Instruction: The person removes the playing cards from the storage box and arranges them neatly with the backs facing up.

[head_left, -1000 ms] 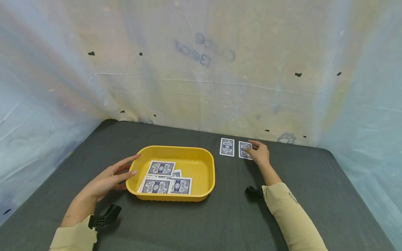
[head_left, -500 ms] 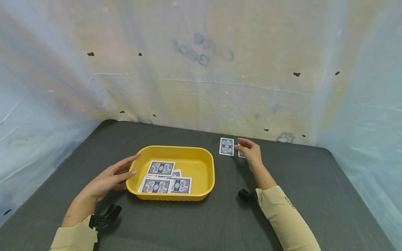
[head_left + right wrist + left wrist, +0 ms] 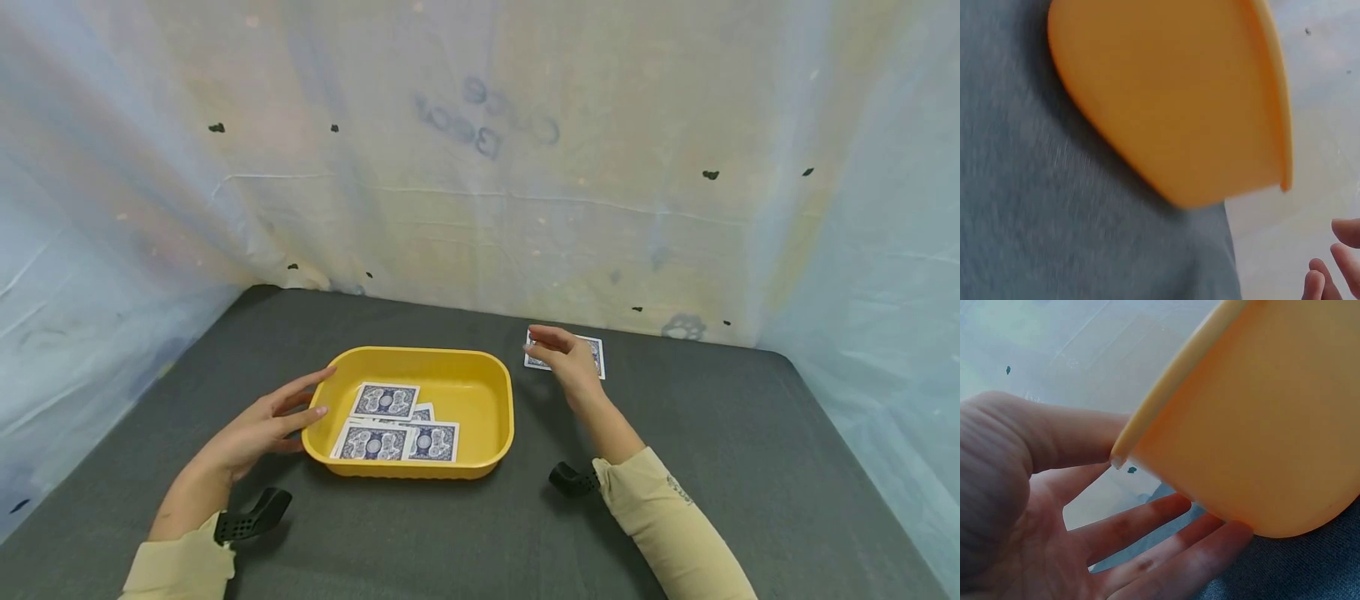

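Observation:
In the head view my left hand (image 3: 255,429) holds the left end of a yellow plastic tray (image 3: 491,467), thumb at the rim and other fingers along the outer wall. The left wrist view shows those fingertips (image 3: 1235,534) against the tray wall (image 3: 1260,437). Several blue-backed playing cards (image 3: 373,443) lie face down and overlapping inside the tray. My right hand (image 3: 573,367) is over two more face-down cards, a left card (image 3: 536,362) and a right card (image 3: 597,350), partly covering both. Its thumb and fingers are spread apart, with no card seen between them.
The dark grey cloth-covered table (image 3: 420,533) carries the tray left of centre. Translucent plastic sheeting (image 3: 480,208) hangs behind the table and at both sides. A black wrist-worn device (image 3: 255,517) sits at my left cuff, another black device (image 3: 573,480) at my right.
My right hand has moved left, from the right card across to the left card. Both cards remain on the table. The left hand and tray stay in place.

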Demonstrator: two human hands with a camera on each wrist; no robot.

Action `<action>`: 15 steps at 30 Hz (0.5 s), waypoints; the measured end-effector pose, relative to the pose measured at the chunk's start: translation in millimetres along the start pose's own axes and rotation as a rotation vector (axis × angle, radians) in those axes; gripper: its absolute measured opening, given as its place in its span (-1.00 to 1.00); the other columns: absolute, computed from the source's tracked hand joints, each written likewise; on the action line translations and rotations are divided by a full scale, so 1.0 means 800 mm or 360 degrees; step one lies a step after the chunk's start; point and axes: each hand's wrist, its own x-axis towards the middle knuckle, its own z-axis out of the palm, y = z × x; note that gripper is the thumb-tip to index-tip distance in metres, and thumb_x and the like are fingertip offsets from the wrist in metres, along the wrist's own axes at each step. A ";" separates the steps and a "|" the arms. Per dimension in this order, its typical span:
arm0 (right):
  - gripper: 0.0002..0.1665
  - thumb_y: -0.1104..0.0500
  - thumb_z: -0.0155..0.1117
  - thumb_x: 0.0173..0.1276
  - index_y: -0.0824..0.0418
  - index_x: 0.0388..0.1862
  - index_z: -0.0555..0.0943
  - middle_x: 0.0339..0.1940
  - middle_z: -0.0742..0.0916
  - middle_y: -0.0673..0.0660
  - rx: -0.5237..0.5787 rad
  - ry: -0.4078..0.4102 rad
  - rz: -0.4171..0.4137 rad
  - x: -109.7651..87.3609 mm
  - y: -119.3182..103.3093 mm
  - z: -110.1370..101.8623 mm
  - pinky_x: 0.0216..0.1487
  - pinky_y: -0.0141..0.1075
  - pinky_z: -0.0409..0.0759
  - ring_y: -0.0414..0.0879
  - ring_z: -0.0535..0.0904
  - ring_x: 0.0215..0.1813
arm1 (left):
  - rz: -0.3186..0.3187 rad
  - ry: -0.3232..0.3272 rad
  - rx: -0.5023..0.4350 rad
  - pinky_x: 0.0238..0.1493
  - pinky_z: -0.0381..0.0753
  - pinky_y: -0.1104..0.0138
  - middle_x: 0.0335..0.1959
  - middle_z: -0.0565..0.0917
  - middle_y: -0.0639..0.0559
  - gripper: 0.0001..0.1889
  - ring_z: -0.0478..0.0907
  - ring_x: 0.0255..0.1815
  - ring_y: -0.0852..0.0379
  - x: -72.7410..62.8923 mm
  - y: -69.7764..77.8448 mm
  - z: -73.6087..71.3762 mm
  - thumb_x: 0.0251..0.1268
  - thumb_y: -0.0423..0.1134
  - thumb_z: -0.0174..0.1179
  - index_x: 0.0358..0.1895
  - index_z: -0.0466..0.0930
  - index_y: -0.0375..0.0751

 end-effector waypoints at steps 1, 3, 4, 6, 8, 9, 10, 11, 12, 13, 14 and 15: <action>-0.49 0.27 0.33 0.27 0.29 0.22 0.53 0.22 0.60 0.24 0.0004 -0.0021 -0.0005 -0.002 -0.002 0.002 0.32 -0.10 0.44 0.05 0.50 0.24 | 0.0000 0.0001 0.0001 0.11 0.52 -0.15 0.52 -0.04 -0.33 -0.20 0.08 0.44 -0.39 0.000 0.000 0.000 0.38 0.06 0.12 0.56 -0.13 0.14; -0.49 0.27 0.33 0.26 0.28 0.21 0.54 0.22 0.60 0.24 0.0030 -0.0066 -0.0011 -0.006 -0.007 0.006 0.32 -0.10 0.44 0.05 0.50 0.24 | -0.0009 0.0005 0.0001 0.11 0.51 -0.15 0.53 -0.06 -0.33 -0.19 0.07 0.44 -0.39 0.000 0.000 0.000 0.37 0.07 0.12 0.55 -0.12 0.15; -0.49 0.26 0.34 0.26 0.27 0.21 0.54 0.22 0.60 0.23 0.0037 -0.0083 -0.0013 -0.008 -0.010 0.008 0.31 -0.10 0.44 0.05 0.50 0.23 | -0.0007 0.0001 -0.0003 0.11 0.51 -0.15 0.53 -0.07 -0.33 -0.19 0.06 0.45 -0.39 0.000 0.000 0.000 0.37 0.06 0.12 0.56 -0.13 0.15; -0.49 0.27 0.33 0.26 0.27 0.21 0.54 0.22 0.60 0.24 0.0054 -0.0120 -0.0029 -0.012 -0.015 0.013 0.31 -0.10 0.44 0.05 0.51 0.23 | -0.0005 -0.0003 -0.0004 0.12 0.50 -0.15 0.53 -0.10 -0.34 -0.20 0.04 0.45 -0.39 0.000 0.000 0.000 0.38 0.05 0.12 0.56 -0.13 0.15; -0.50 0.28 0.33 0.26 0.27 0.21 0.54 0.23 0.59 0.24 0.0082 -0.0166 -0.0037 -0.016 -0.021 0.018 0.31 -0.09 0.44 0.05 0.50 0.23 | -0.0005 -0.0005 -0.0007 0.13 0.51 -0.14 0.53 -0.11 -0.34 -0.20 0.05 0.45 -0.39 -0.001 0.000 0.000 0.38 0.05 0.12 0.56 -0.13 0.15; -0.50 0.28 0.32 0.27 0.26 0.20 0.55 0.23 0.60 0.24 0.0089 -0.0187 -0.0036 -0.018 -0.024 0.020 0.32 -0.10 0.43 0.04 0.50 0.24 | 0.0001 -0.0008 -0.0008 0.12 0.51 -0.14 0.53 -0.11 -0.35 -0.20 0.06 0.45 -0.39 -0.001 0.000 0.000 0.39 0.04 0.11 0.56 -0.14 0.15; -0.51 0.28 0.32 0.27 0.27 0.21 0.54 0.23 0.59 0.24 0.0098 -0.0217 -0.0033 -0.020 -0.027 0.022 0.34 -0.10 0.41 0.04 0.50 0.24 | 0.0007 -0.0011 -0.0007 0.12 0.51 -0.14 0.53 -0.10 -0.36 -0.20 0.06 0.44 -0.40 -0.001 0.000 0.000 0.39 0.04 0.11 0.56 -0.14 0.14; -0.51 0.29 0.31 0.27 0.27 0.21 0.54 0.23 0.59 0.25 0.0111 -0.0248 -0.0029 -0.022 -0.029 0.024 0.36 -0.10 0.39 0.04 0.49 0.25 | 0.0010 -0.0012 -0.0008 0.12 0.51 -0.13 0.53 -0.10 -0.36 -0.21 0.07 0.44 -0.39 -0.001 0.000 0.000 0.39 0.03 0.11 0.56 -0.14 0.15; -0.51 0.29 0.31 0.27 0.28 0.20 0.54 0.23 0.59 0.25 0.0124 -0.0277 -0.0023 -0.024 -0.032 0.027 0.37 -0.10 0.37 0.04 0.49 0.25 | 0.0009 -0.0013 -0.0012 0.12 0.52 -0.13 0.53 -0.09 -0.36 -0.21 0.08 0.44 -0.39 -0.001 0.000 0.000 0.39 0.03 0.11 0.56 -0.14 0.15; -0.51 0.30 0.30 0.27 0.29 0.20 0.54 0.23 0.59 0.26 0.0140 -0.0306 -0.0016 -0.025 -0.034 0.029 0.39 -0.09 0.35 0.05 0.49 0.25 | 0.0015 -0.0017 -0.0014 0.12 0.52 -0.13 0.53 -0.10 -0.36 -0.21 0.08 0.44 -0.39 -0.001 0.000 0.000 0.40 0.03 0.10 0.56 -0.15 0.15; -0.52 0.30 0.29 0.28 0.29 0.20 0.54 0.23 0.58 0.28 0.0148 -0.0338 -0.0011 -0.027 -0.036 0.031 0.40 -0.09 0.33 0.05 0.49 0.25 | 0.0016 -0.0020 -0.0016 0.12 0.52 -0.12 0.53 -0.10 -0.36 -0.21 0.08 0.44 -0.39 -0.001 0.000 0.000 0.40 0.02 0.10 0.56 -0.15 0.15; -0.52 0.30 0.29 0.28 0.31 0.20 0.54 0.23 0.59 0.28 0.0150 -0.0367 -0.0011 -0.028 -0.038 0.034 0.40 -0.08 0.32 0.05 0.50 0.24 | 0.0021 -0.0024 -0.0016 0.11 0.52 -0.13 0.52 -0.10 -0.37 -0.21 0.07 0.44 -0.40 0.000 0.000 0.000 0.41 0.01 0.09 0.56 -0.16 0.14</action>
